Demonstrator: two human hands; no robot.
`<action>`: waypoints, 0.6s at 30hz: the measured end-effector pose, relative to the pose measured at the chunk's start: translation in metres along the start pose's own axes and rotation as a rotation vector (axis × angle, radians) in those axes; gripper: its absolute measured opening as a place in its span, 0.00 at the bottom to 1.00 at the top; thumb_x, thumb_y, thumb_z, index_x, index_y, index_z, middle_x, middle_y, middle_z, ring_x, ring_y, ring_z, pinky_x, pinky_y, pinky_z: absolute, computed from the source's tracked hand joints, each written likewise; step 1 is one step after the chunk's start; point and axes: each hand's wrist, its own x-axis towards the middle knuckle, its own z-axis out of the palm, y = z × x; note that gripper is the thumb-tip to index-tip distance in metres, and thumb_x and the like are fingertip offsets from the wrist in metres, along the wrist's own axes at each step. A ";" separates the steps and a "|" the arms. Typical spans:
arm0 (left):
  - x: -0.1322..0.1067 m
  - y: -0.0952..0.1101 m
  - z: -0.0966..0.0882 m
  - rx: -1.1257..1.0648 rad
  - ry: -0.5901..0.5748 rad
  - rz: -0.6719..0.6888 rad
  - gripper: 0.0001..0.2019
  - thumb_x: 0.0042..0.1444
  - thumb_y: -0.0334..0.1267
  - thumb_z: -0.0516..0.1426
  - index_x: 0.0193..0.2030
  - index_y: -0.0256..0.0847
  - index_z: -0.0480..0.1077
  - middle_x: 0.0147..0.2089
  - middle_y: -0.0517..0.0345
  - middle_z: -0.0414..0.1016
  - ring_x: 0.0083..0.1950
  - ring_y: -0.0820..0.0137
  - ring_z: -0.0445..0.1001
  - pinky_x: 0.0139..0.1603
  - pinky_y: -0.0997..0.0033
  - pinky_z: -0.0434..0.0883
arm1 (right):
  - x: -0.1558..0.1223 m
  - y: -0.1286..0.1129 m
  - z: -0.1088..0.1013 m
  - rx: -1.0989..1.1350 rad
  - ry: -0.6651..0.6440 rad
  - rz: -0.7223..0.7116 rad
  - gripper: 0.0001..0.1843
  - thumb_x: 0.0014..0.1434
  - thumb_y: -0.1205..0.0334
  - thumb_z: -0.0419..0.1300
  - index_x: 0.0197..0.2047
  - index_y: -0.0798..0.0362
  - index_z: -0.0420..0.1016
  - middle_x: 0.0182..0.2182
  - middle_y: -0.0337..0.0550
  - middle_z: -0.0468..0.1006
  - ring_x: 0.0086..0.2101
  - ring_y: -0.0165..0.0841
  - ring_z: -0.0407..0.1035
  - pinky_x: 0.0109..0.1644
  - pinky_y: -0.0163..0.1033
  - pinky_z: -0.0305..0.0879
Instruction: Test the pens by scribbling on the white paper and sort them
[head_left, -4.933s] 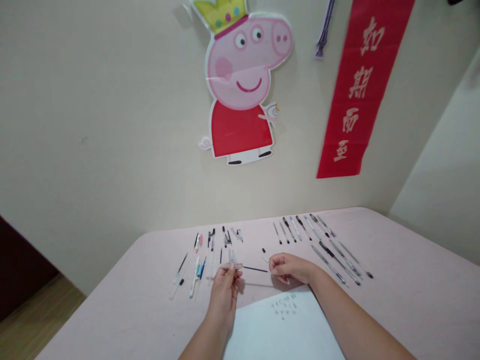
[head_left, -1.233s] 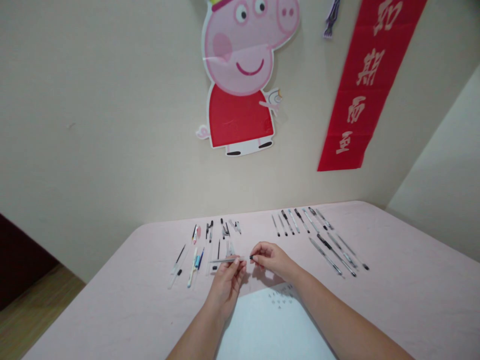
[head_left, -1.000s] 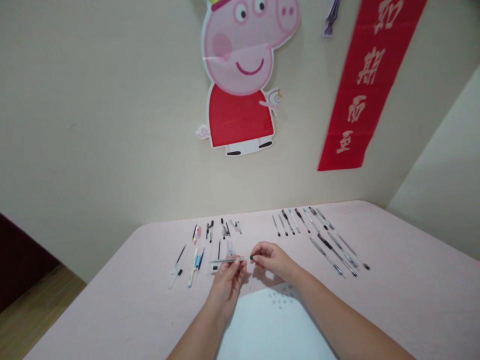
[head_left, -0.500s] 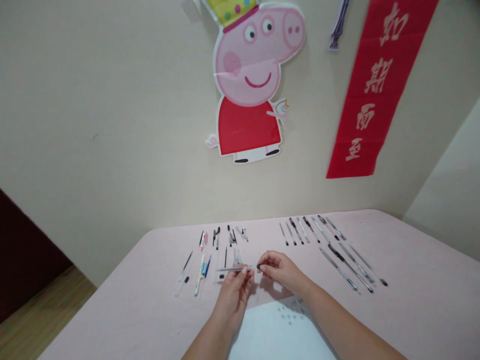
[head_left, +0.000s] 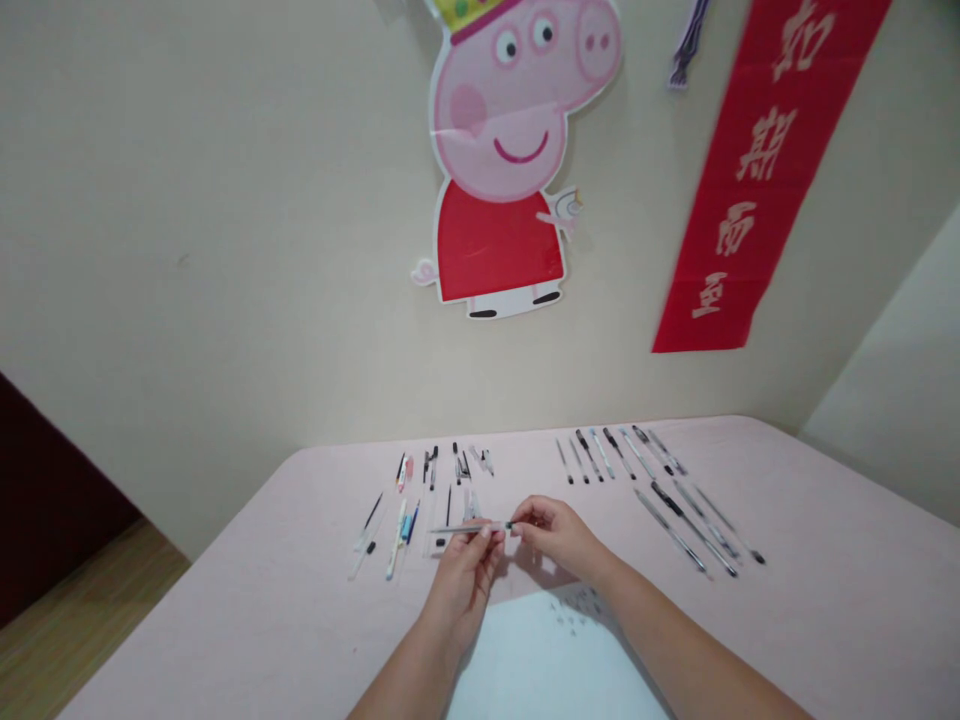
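Observation:
Above the near part of the table, my left hand [head_left: 474, 560] pinches a slim clear pen [head_left: 457, 529], which lies level across its fingers and points left. At the pen's right end, my right hand [head_left: 551, 530] grips a small black pen cap [head_left: 509, 525] between thumb and fingertips. Cap and barrel meet or nearly meet; the fingers partly cover the join. Just beyond my left hand lie loose pen parts, including a dark refill [head_left: 448, 506] and a small black cap [head_left: 440, 543]. A white sheet of paper [head_left: 551, 660] with small dark marks lies under my forearms.
Rows of pens [head_left: 679, 517] lie on the right of the pink-covered table [head_left: 247, 620]. Pen pieces sit in small groups at left, among them a blue cap [head_left: 406, 528] and a pink piece [head_left: 409, 467]. Behind stands a wall with a pig cutout [head_left: 502, 240] and a red banner [head_left: 739, 200].
My right hand has brought the black cap left against or close to the pen's end, narrowing the gap. The whole view has shifted slightly.

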 end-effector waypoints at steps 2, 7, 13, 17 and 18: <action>0.001 0.000 0.000 0.001 -0.003 0.008 0.08 0.58 0.20 0.54 0.32 0.33 0.70 0.29 0.54 0.76 0.31 0.76 0.77 0.35 0.82 0.76 | 0.000 0.000 0.000 -0.003 -0.002 0.011 0.11 0.46 0.57 0.65 0.29 0.54 0.70 0.21 0.33 0.70 0.18 0.25 0.62 0.19 0.30 0.61; 0.001 -0.001 -0.001 0.004 -0.039 0.022 0.06 0.54 0.21 0.58 0.32 0.33 0.70 0.29 0.56 0.76 0.31 0.76 0.77 0.36 0.82 0.76 | -0.001 0.001 -0.002 -0.069 -0.008 0.003 0.11 0.47 0.56 0.64 0.29 0.54 0.70 0.19 0.33 0.68 0.18 0.25 0.63 0.18 0.30 0.62; 0.001 -0.002 -0.003 0.020 -0.080 0.039 0.08 0.47 0.25 0.65 0.32 0.35 0.70 0.29 0.57 0.77 0.32 0.75 0.77 0.36 0.82 0.75 | -0.003 0.000 -0.004 -0.176 -0.039 -0.082 0.09 0.51 0.57 0.61 0.29 0.53 0.69 0.21 0.34 0.68 0.20 0.27 0.62 0.21 0.31 0.62; 0.001 -0.003 -0.003 0.020 -0.095 0.044 0.11 0.44 0.26 0.67 0.32 0.35 0.70 0.30 0.58 0.77 0.32 0.75 0.77 0.37 0.81 0.75 | -0.003 0.001 -0.004 -0.227 -0.064 -0.130 0.08 0.53 0.57 0.59 0.29 0.53 0.67 0.22 0.36 0.70 0.22 0.28 0.63 0.23 0.32 0.61; 0.001 -0.003 -0.003 0.023 -0.096 0.047 0.11 0.44 0.26 0.67 0.32 0.35 0.70 0.30 0.58 0.77 0.32 0.76 0.77 0.37 0.81 0.75 | -0.003 0.001 -0.005 -0.236 -0.073 -0.136 0.09 0.54 0.57 0.59 0.29 0.52 0.67 0.22 0.36 0.71 0.22 0.28 0.63 0.24 0.32 0.60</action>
